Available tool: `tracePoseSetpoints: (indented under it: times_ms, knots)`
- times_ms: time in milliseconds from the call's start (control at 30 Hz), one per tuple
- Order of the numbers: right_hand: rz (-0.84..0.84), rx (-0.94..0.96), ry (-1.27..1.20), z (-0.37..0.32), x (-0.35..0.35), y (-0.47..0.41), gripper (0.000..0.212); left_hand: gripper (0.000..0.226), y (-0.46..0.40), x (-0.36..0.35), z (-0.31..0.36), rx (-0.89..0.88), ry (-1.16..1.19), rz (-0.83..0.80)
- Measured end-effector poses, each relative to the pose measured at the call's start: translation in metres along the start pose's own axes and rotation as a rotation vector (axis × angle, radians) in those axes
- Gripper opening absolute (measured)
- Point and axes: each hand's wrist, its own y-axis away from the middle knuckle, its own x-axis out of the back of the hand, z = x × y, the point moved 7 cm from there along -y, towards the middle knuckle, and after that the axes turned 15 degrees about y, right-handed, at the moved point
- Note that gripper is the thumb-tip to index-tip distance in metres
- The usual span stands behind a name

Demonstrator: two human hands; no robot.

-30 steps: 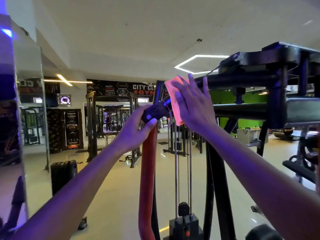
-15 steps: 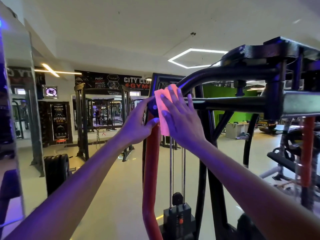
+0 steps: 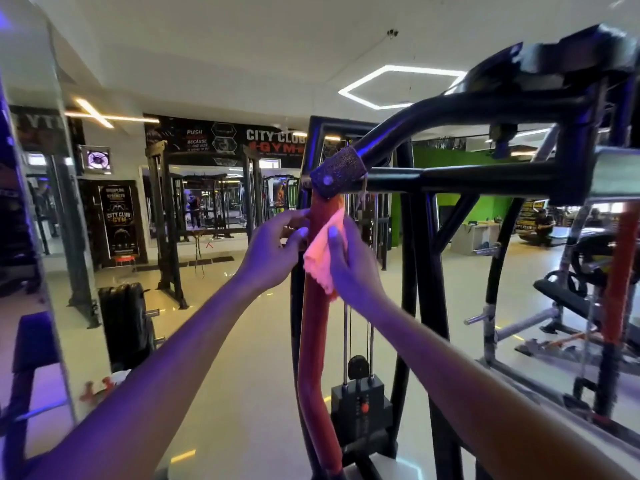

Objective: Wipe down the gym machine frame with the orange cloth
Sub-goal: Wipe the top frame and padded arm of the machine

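- On the red upright (image 3: 313, 341) of the machine frame (image 3: 485, 174), just below a black end cap (image 3: 337, 171), both hands are working at about the same height.
- The right hand (image 3: 349, 265) is grasping the orange cloth (image 3: 320, 258), its thumb lying over the cloth's upper edge and the rest of the hand wrapping behind it; the cloth is lying bunched against the right side of the upright, a loose corner hanging down below the palm.
- The left hand (image 3: 273, 247) is curling round the left side of the upright, thumb and fingers closing on it just beside the cloth; whether it is also touching the cloth is hard to tell.
- Both forearms are reaching in from the bottom corners, tinted by purple light.
- A black curved tube and a black crossbar are running off to the right from the end cap.
- Behind the upright, two steel guide rods are dropping to a black weight stack (image 3: 358, 398) near the floor.
- To the left, a mirror (image 3: 34, 237) is standing beside a stack of black plates (image 3: 126, 320).
- In the background, a gym banner (image 3: 225, 140) is hanging on the far wall, and a hexagon light (image 3: 401, 86) is glowing on the ceiling.
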Motion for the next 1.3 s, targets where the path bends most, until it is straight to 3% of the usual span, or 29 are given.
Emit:
tracePoseSetpoints:
  times_ms: [100, 200, 333, 533, 633, 767, 867, 967, 1133, 1300]
  knots:
    - [0.073, 0.025, -0.055, -0.009, 0.004, -0.030, 0.045, 0.023, 0.014, 0.001, -0.023, 0.128, 0.154, -0.029]
    - [0.078, 0.025, 0.004, -0.002, -0.002, -0.012, 0.045, 0.030, 0.029, 0.000, -0.035, 0.202, 0.286, -0.048]
    - [0.003, 0.031, 0.052, 0.014, -0.017, 0.016, 0.051, 0.036, 0.038, 0.000, -0.039, 0.225, 0.279, -0.073]
    - [0.112, 0.080, -0.013, -0.012, 0.010, -0.035, 0.058, 0.022, 0.049, -0.001, -0.059, 0.325, 0.353, -0.037]
    - [0.021, 0.024, -0.048, 0.009, -0.010, -0.004, 0.064, 0.029, 0.057, -0.004, -0.071, 0.322, 0.332, -0.082]
    - [-0.163, -0.075, -0.083, 0.035, -0.033, 0.045, 0.054, 0.033, 0.064, -0.005, -0.076, 0.320, 0.303, -0.114]
    - [-0.166, -0.155, -0.161, 0.034, -0.026, 0.023, 0.056, 0.034, 0.069, -0.006, -0.078, 0.333, 0.305, -0.096]
    - [-0.154, -0.113, -0.199, 0.032, -0.025, 0.020, 0.060, 0.034, 0.075, -0.007, -0.082, 0.357, 0.309, -0.109]
    - [-0.400, -0.178, -0.196, 0.065, -0.064, 0.100, 0.062, 0.028, 0.072, -0.003, -0.083, 0.365, 0.304, -0.126]
    - [-0.374, -0.285, -0.298, 0.071, -0.062, 0.086, 0.059, 0.030, 0.071, -0.001, -0.084, 0.353, 0.271, -0.133]
